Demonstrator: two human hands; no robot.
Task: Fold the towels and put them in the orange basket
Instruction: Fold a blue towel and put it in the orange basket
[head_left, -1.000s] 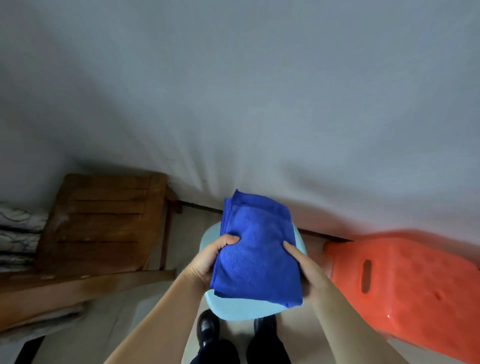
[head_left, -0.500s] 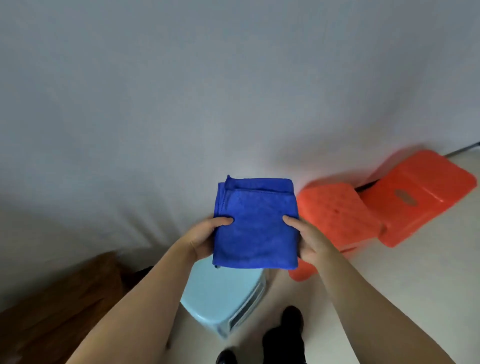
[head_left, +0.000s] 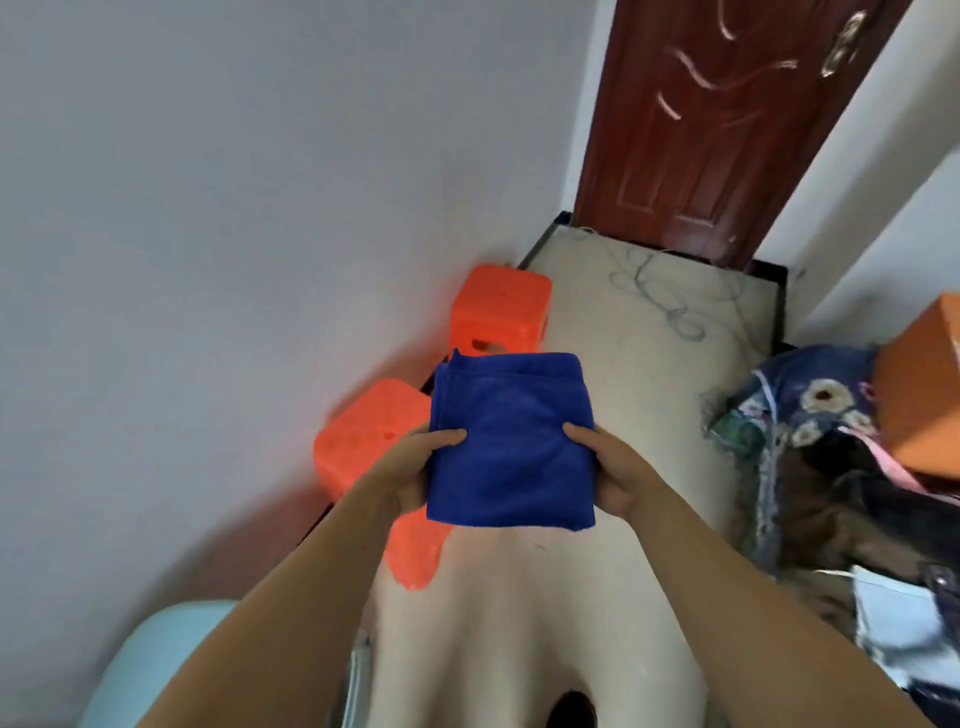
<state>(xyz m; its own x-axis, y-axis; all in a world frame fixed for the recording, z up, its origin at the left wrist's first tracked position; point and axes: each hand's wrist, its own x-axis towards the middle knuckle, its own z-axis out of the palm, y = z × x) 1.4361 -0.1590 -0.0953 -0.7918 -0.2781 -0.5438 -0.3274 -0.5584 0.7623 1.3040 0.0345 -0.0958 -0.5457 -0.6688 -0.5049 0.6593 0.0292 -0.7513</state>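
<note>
The folded blue towel (head_left: 511, 441) is held in the air at frame centre. The left hand (head_left: 415, 467) grips its left edge, thumb on top; the right hand (head_left: 608, 467) grips its right edge likewise. Two orange stools (head_left: 498, 312) stand behind and left of it on the floor (head_left: 623, 338), against the wall (head_left: 234, 208). A dark red door (head_left: 717, 114) fills the upper right.

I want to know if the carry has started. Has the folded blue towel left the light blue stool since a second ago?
Yes. The folded blue towel, then above the light blue stool, is now to its right, in front of the orange stools.
</note>
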